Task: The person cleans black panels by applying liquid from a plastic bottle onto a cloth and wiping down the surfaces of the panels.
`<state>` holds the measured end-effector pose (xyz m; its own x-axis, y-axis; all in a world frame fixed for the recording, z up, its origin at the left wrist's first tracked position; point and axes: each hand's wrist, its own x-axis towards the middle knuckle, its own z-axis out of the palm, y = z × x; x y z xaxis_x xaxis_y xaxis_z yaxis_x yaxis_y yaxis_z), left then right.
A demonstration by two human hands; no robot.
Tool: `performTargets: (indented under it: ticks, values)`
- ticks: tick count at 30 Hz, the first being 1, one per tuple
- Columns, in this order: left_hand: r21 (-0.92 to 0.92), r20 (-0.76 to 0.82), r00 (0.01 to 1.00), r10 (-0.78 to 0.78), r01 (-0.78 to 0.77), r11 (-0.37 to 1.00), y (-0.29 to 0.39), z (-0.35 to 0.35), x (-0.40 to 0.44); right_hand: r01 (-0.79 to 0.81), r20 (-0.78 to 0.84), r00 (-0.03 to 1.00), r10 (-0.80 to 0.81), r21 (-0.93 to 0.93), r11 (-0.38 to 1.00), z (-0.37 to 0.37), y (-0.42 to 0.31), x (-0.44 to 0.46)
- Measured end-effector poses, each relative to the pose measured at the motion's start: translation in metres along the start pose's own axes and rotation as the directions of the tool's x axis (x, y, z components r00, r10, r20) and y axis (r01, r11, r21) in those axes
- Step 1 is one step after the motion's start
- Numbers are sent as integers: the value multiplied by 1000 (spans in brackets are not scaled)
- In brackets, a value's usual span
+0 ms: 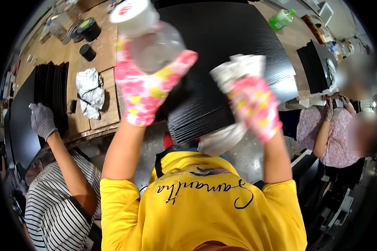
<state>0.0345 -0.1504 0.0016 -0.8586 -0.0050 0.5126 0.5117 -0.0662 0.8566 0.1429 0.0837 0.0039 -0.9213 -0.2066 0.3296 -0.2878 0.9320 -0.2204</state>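
Note:
My left hand (144,90), in a pink and yellow floral glove, is wrapped round a clear plastic bottle (157,46) with a white cap (132,14). It is raised over the left edge of a black wood-grain panel (234,29). In a matching glove, my right hand (255,104) grips a whitish cloth (243,69) above the panel; part of the cloth hangs below the hand. Both hands are somewhat blurred. The liquid level in the bottle cannot be made out.
Left on the wooden table (107,37) are a crumpled cloth (90,94), black jars (89,29) and stacked black panels (52,92). A co-worker's gloved hand (42,119) touches that stack. A green bottle (282,19) lies at back right. People stand by more panels (314,67) on the right.

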Motion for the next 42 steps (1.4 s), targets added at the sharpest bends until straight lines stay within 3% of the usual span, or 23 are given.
performTargets:
  ticks: [1,3,5,6,8,9,13,15,17,19,20,21,23,25,27,30,33,35,37,39,40,41,42]
  values:
    - [-78,-46,998,-33,29,997,-4,-21,3,-110,-111,988,109,-2,994,0,35,3]
    - [-152,-118,992,47,-65,986,-23,-56,-2,-363,-250,923,293,-315,877,-1,103,-2]
    - [166,-178,983,-36,66,984,-55,-92,-22,-345,-229,933,278,-349,871,12,64,2]
    - [319,-215,974,-68,136,938,-72,-106,-33,-263,-110,949,297,249,932,37,38,-10]
    - [462,-303,948,-97,235,855,-106,-115,-54,176,-117,973,-198,-175,969,50,-53,2]
    - [463,-343,934,-103,264,846,-120,-116,-64,200,89,976,-198,-19,980,35,-96,14]
    - [360,-395,896,-204,355,863,-164,-121,-86,310,60,946,-319,129,942,39,-50,54]
    - [432,-343,930,-130,279,858,-167,-120,-92,61,-25,998,-58,139,988,34,6,53]
    - [285,-314,924,-217,310,907,-164,-120,-96,-151,-172,980,104,-292,944,26,89,49]
    - [301,-316,935,-160,258,918,-160,-120,-100,-326,-161,945,285,-396,859,27,115,42]
    - [224,-317,930,-186,264,938,-162,-122,-103,-148,-151,985,84,-492,858,31,89,46]
    - [233,-330,925,-190,274,933,-156,-122,-106,58,-131,989,-70,-97,994,42,51,46]
    - [378,-392,912,-117,276,884,-138,-120,-110,270,167,958,-232,-268,925,43,-50,48]
    - [335,-525,845,-102,316,888,-111,-112,-122,402,-3,916,-402,39,915,55,-97,33]
    - [406,-505,863,-17,255,877,-83,-106,-139,331,98,937,-335,60,942,43,-67,36]
    - [454,-383,919,91,102,885,-38,-82,-146,147,38,988,-148,34,989,15,25,22]
    - [531,-180,977,116,-3,847,-10,-59,-141,66,6,998,-67,-324,944,-5,131,37]
    - [547,-23,994,108,-78,833,-4,-46,-132,-209,39,971,238,-353,912,-4,177,84]
    - [503,29,998,57,-64,862,-3,-32,-123,-223,-35,972,232,-447,866,25,221,140]
    - [529,92,996,-9,-41,848,-2,-24,-121,-124,69,985,156,-343,931,44,154,196]
    - [471,83,997,-4,-35,882,-10,-23,-123,148,-40,987,-157,-171,974,83,135,205]
    - [424,66,998,-4,-24,905,-15,-23,-124,328,73,944,-322,-105,939,84,69,214]
    - [402,9,992,-123,108,909,-6,-21,-121,325,45,933,-356,316,891,116,30,206]
